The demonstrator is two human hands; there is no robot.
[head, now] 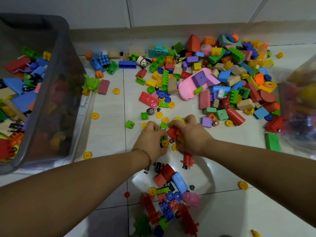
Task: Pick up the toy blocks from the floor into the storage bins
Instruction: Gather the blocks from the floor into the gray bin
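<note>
— Held items?
— A red block (pixel 172 132) is gripped in the right hand (pixel 191 134), its long axis hidden. Green and yellow pieces (pixel 164 143) are clutched in the left hand (pixel 150 140). The hands are nearly touching.
— Setting?
— The block pile (pixel 213 74) is heaped beyond both hands, and the storage bin (pixel 65 82) is placed left of them. All is set on a white tiled floor (pixel 109 134).

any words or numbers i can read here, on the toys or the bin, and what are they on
"8": black digit on a green block in the big pile, just right of the pink toy car.
Faint print on the pale edge at the foot of the grey storage bin: too blurred to read.
Black marks on the blocks in the bin: too blurred to read.
Nothing else is legible.
</note>
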